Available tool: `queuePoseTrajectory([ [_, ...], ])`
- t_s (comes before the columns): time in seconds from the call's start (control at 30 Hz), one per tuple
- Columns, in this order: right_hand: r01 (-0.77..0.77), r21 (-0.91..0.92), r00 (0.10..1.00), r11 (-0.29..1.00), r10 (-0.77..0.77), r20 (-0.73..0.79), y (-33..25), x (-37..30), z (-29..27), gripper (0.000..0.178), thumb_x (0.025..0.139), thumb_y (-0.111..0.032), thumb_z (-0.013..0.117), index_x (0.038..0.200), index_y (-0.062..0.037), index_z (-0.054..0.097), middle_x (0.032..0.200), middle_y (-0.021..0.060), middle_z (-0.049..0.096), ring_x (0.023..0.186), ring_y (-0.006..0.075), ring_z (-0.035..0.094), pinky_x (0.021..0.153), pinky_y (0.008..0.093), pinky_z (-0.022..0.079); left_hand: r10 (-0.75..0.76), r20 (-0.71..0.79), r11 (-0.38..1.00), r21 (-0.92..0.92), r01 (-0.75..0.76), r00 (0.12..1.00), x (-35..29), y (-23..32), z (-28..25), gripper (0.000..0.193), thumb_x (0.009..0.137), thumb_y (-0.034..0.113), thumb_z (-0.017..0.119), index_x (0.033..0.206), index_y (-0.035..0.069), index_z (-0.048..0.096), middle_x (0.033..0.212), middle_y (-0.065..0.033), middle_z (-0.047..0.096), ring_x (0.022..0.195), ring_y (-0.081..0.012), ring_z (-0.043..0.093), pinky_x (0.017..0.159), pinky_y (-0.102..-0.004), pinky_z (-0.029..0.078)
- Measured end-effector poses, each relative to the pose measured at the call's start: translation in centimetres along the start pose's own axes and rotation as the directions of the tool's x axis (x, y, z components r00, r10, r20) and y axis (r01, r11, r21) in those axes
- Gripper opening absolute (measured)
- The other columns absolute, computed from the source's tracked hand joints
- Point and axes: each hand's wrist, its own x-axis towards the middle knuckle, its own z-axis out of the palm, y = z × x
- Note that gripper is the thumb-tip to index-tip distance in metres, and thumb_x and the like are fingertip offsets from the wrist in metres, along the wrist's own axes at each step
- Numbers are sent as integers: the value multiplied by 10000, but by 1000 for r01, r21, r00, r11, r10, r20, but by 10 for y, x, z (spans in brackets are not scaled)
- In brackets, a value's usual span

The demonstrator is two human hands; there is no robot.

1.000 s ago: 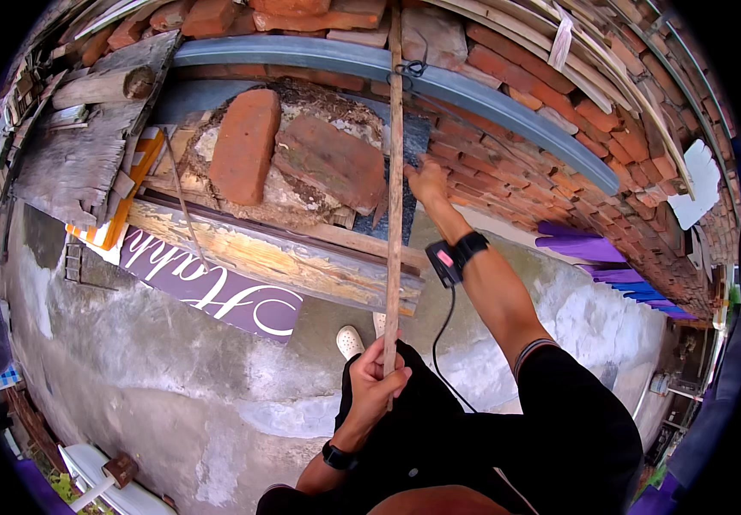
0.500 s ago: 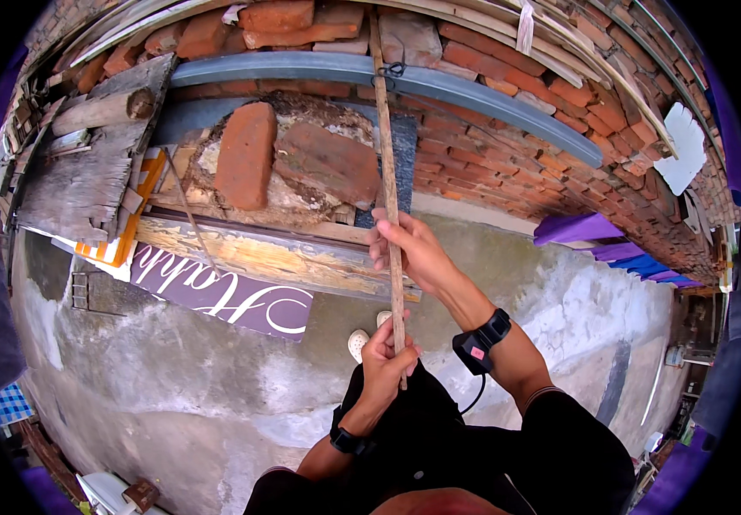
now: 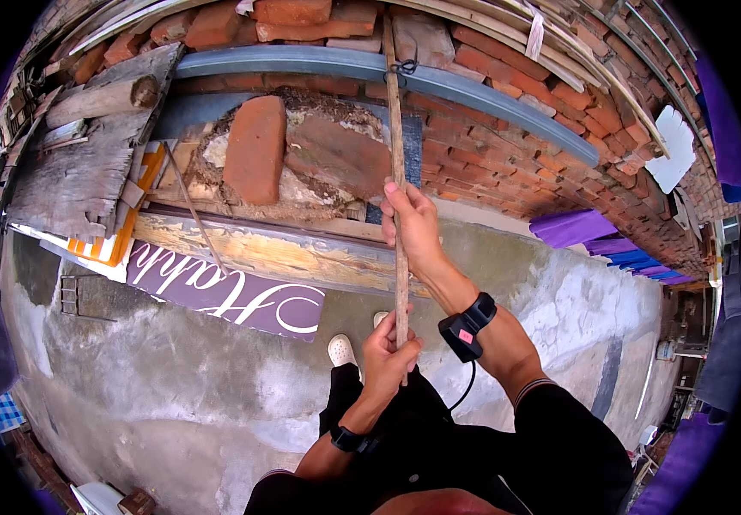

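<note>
A long thin wooden stick [image 3: 395, 129] runs from near my body up across the grey metal bar [image 3: 319, 62] and on toward the brick wall. My left hand [image 3: 388, 354] grips its near end. Farther along, my right hand [image 3: 413, 227] has its fingers round the stick, thumb on top. A dark cord or wire [image 3: 402, 69] is tangled at the spot where stick and bar cross. Left of the stick, an upright-lying red brick [image 3: 255, 150] and a flatter, dirty brick [image 3: 336, 156] rest on a rough, crumbling ledge.
A weathered board [image 3: 78, 172] with a short log [image 3: 100, 101] lies at the left. A peeling timber beam [image 3: 276, 253] fronts the ledge, with a purple lettered panel [image 3: 233, 296] below. Purple cloth [image 3: 572, 227] hangs at the right by the brick wall [image 3: 508, 159].
The view has shifted slightly, and the stick appears a little farther right at its far end. My right hand has moved slightly up along the stick's line. Both hands keep their hold.
</note>
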Motion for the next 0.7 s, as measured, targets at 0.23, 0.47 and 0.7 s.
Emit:
queuePoseTrajectory([
  [0.23,15,47,999,999,-14,-35,12,2,16,291,884,-302,612,1036,-65,541,681,-2,469,434,86,437,358,227,326,-21,25,1000,23,20,999,1,9,-28,572,749,-95,546,1304,-23,429,706,2,483,490,-45,427,439,-189,323],
  [0.47,44,1,998,999,-43,-55,17,4,18,277,907,-259,578,1080,-46,541,659,-10,468,425,80,430,352,227,330,-7,27,1000,31,6,1000,5,4,-33,554,753,-98,528,1293,-55,410,689,-19,498,477,-53,419,437,-201,325],
  [0.7,44,-173,999,984,-46,-9,4,8,-5,309,928,-263,542,1117,-18,534,614,-14,447,392,71,407,341,228,322,-10,107,1000,-20,12,994,10,-10,-9,555,740,-107,569,1271,-43,421,701,-31,507,476,-85,477,435,-210,368],
])
